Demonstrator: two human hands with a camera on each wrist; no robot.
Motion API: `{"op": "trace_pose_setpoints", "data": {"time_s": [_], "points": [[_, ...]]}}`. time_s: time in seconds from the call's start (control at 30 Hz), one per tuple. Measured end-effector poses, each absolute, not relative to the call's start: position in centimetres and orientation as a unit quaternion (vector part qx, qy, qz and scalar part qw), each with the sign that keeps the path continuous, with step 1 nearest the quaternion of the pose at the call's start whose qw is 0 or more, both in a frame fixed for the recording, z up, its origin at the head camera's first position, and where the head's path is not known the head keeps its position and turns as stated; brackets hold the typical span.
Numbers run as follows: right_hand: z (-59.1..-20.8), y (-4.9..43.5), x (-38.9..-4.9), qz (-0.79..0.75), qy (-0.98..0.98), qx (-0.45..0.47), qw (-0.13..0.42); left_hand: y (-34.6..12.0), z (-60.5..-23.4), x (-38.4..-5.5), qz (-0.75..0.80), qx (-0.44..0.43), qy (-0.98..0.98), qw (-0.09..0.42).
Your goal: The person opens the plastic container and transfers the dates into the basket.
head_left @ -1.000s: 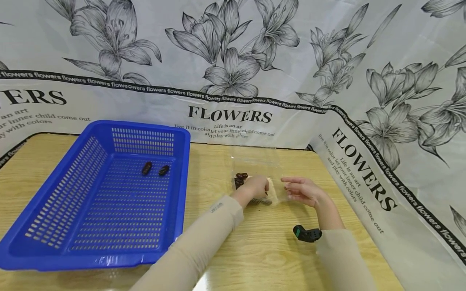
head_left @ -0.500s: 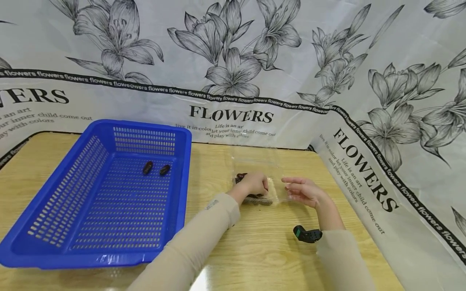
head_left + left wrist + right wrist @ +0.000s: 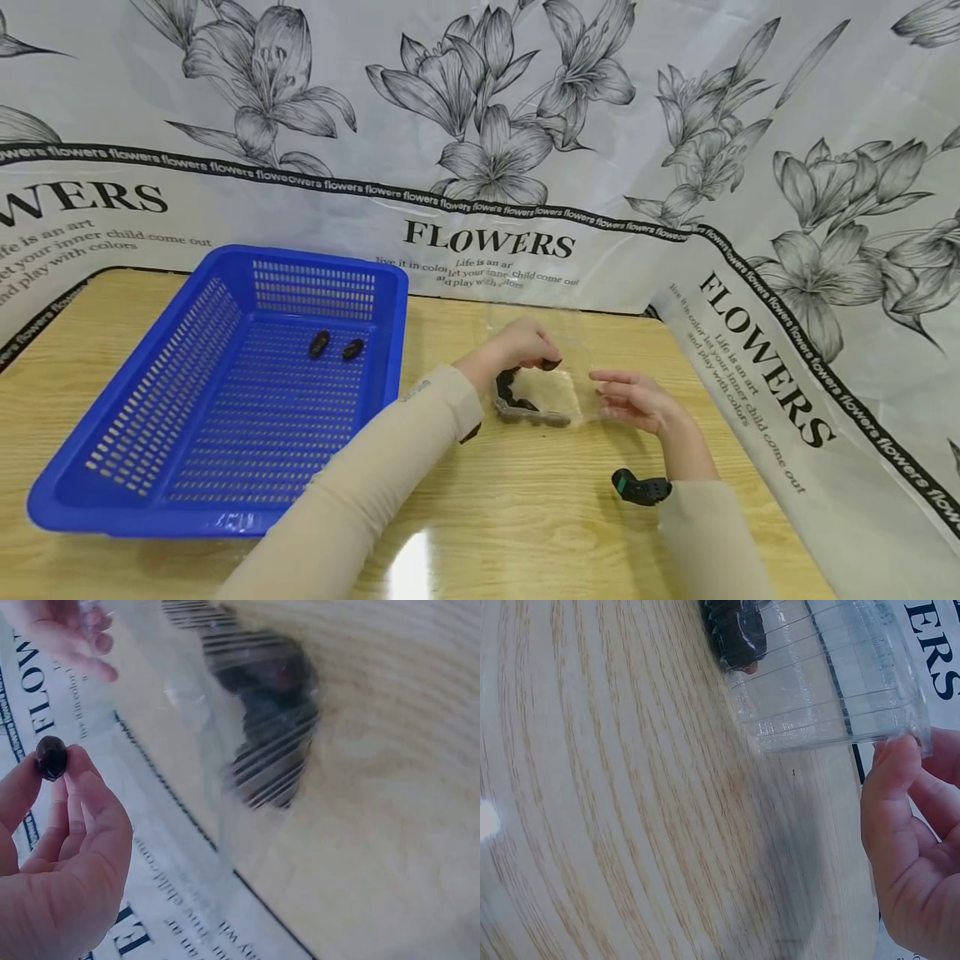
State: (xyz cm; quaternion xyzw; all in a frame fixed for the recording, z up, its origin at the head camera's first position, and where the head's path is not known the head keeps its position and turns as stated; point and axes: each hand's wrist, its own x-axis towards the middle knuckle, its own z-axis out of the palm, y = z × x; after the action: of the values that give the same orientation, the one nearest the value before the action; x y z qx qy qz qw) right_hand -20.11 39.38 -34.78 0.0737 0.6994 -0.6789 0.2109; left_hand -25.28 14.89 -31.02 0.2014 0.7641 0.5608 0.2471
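Note:
In the left wrist view my left hand (image 3: 75,877) pinches one dark brown date (image 3: 51,757) between thumb and fingertips. The head view has that hand raised a little over a clear plastic box (image 3: 551,396), whose transparent lid stands open at the back. Several more dates (image 3: 274,697) lie along the box's left and front sides. At the box's right side, my right hand (image 3: 911,847) pinches the clear rim between thumb and fingers. Two dates, one (image 3: 319,343) left of the other (image 3: 352,349), lie in a blue basket (image 3: 187,523).
The blue basket with slotted walls takes up the left of the wooden table (image 3: 510,517). A white flower-printed sheet (image 3: 480,150) hangs behind and to the right. A black device (image 3: 641,487) sits at my right wrist.
My left hand has come up out of the box with a date in its fingertips, which was hidden there before. My right hand keeps its place at the box's side. The head view has shifted slightly.

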Motion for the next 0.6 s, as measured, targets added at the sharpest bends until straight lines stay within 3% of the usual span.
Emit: {"op": "trace_pose_setpoints", "data": {"time_s": [0.4,0.6], "points": [[-34.9,39.5,-19.8,-0.671,0.707,0.075,0.21,10.0,-25.4,-24.9,0.631,0.156,0.695,0.309],[-34.7,39.2,-19.7,-0.679,0.699,0.065,0.214,5.5,-24.9,-25.2,0.646,0.109,0.691,0.304]]}}
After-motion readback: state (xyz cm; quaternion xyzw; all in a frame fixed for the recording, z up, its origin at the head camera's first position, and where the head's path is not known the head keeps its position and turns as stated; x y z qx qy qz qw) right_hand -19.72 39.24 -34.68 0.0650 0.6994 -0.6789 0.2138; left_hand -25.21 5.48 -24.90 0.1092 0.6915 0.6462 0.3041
